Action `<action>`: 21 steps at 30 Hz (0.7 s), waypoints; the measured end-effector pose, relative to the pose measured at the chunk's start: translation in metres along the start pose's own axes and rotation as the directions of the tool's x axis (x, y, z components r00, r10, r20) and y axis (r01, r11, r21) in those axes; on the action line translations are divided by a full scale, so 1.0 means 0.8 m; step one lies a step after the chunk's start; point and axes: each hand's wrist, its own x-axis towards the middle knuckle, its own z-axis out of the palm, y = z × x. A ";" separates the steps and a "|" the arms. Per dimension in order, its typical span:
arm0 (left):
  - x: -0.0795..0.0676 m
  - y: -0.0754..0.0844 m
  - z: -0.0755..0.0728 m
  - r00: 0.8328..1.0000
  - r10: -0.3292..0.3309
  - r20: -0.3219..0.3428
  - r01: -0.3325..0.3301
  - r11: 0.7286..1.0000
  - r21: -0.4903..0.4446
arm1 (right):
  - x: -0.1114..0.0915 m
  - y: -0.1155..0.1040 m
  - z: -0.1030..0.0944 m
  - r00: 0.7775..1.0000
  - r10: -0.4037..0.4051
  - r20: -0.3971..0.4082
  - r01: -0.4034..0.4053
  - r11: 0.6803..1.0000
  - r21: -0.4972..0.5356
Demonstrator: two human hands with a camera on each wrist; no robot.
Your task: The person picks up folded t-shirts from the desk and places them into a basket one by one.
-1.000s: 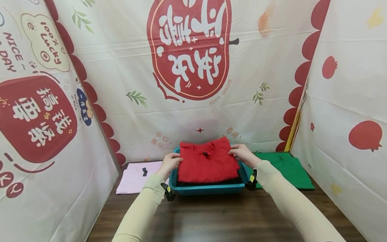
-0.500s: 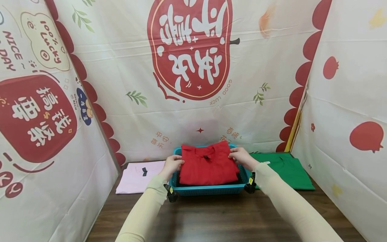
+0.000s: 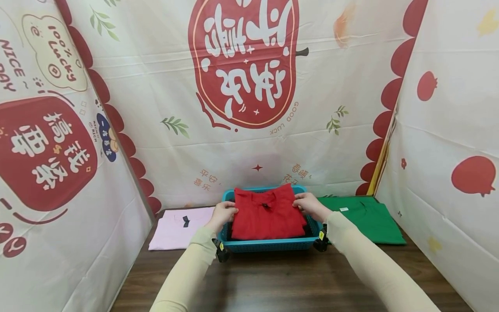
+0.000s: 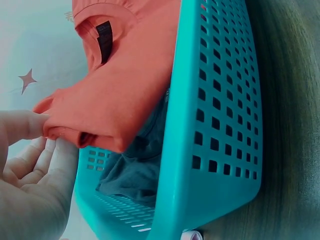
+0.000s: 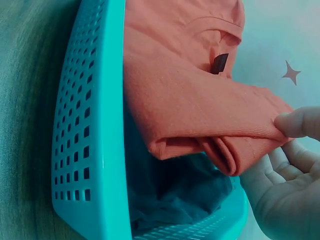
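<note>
A folded red T-shirt (image 3: 269,219) with a dark neck label lies over the blue-green plastic basket (image 3: 269,246), its collar toward the back wall. My left hand (image 3: 223,214) pinches the shirt's left edge between thumb and fingers, as the left wrist view shows close up. On the opposite side my right hand (image 3: 312,205) pinches the right edge the same way. Beneath the red shirt, a dark garment (image 4: 135,172) sits inside the basket, mostly covered. In the right wrist view the red shirt's folded layers hang just above the dark garment (image 5: 170,195).
A folded pink shirt (image 3: 171,234) with a dark label lies on the wooden table (image 3: 269,281) left of the basket. To the right is a folded green shirt (image 3: 370,221) with a small white tag. Printed fabric walls (image 3: 249,147) enclose the table at the back and both sides.
Both hands have lowered the red shirt slightly into the basket and toward the person. More of the basket's back rim now shows behind it. Both hands keep their pinch.
</note>
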 end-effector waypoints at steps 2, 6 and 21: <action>0.000 -0.001 0.001 1.000 -0.005 -0.001 0.005 1.000 0.001 | 0.001 0.001 0.001 1.000 0.003 -0.002 -0.003 1.000 -0.002; 0.000 -0.001 0.001 1.000 -0.007 0.007 0.007 1.000 -0.003 | 0.003 0.004 0.003 1.000 0.009 -0.005 -0.009 1.000 -0.010; 0.004 -0.008 0.008 1.000 -0.019 0.019 0.019 1.000 0.016 | 0.006 0.011 0.007 1.000 0.019 0.008 -0.019 1.000 -0.003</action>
